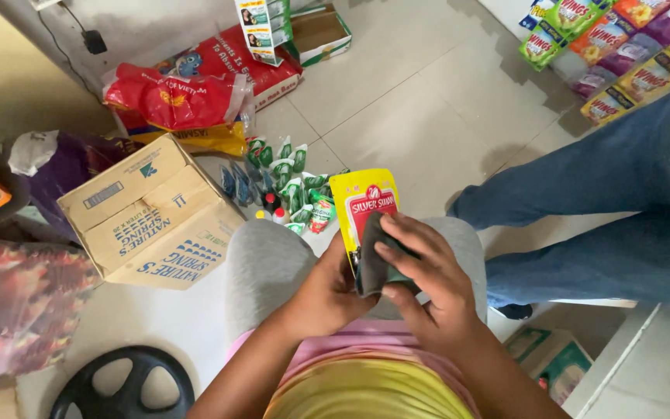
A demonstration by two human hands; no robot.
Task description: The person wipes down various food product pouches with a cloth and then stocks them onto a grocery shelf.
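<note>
Clearly, the work here is wiping a pouch clean, held above the lap.

- The left hand (327,291) grasps the yellow pouch (362,203) by its lower edge, upright over the grey-clad knees (269,264).
- The right hand (428,283) clenches a dark cloth (374,260) against the pouch's front.
- Judgement: steady the pouch firmly and wipe in even strokes, so it does not buckle.
- More small sachets (288,182) lie on the floor beyond the knees.

Both hands, left (327,291) and right (428,283), meet, fingers curled closed.

Yellow-red pouch (362,203) in hands, brown box (149,213) left, green sachets (288,182) btwn.
</note>
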